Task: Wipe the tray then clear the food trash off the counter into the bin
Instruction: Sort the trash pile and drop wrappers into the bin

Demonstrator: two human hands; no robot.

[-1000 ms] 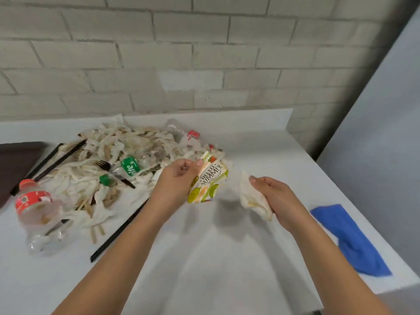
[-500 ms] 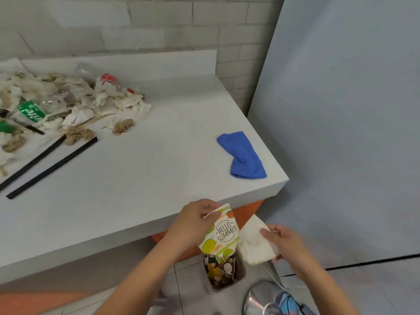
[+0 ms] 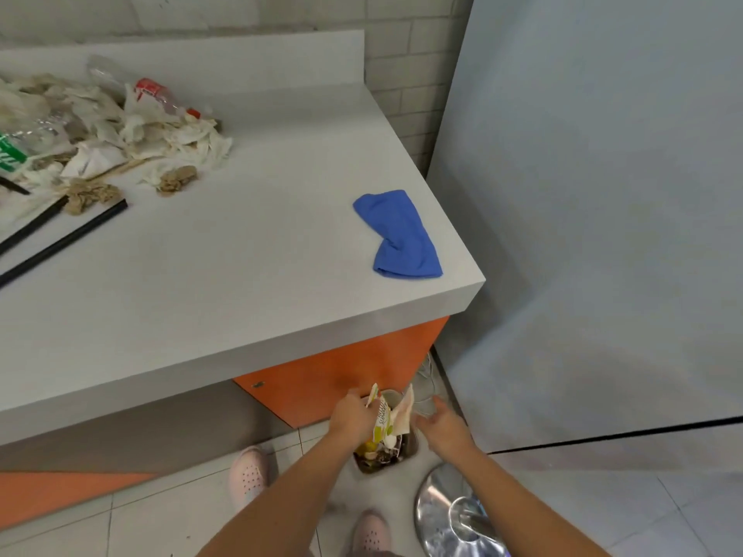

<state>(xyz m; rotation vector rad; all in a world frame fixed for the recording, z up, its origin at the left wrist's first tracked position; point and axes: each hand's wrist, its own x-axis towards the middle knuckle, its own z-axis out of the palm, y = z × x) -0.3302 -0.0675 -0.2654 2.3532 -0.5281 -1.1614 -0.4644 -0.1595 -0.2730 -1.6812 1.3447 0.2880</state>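
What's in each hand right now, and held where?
Left hand grips the printed paper cup by its upper rim over the bin; right hand looks open, holding nothing.

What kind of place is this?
Probably a canteen or snack-bar clean-up corner: a counter with a heap of used napkins and bottles, a cloth, and a bin on the tiled floor.

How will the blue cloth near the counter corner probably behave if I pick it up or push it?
The blue cloth lies crumpled with soft folds, so it will likely droop limply and weigh little. It rests close to the counter corner, so a push that way could slide it off.
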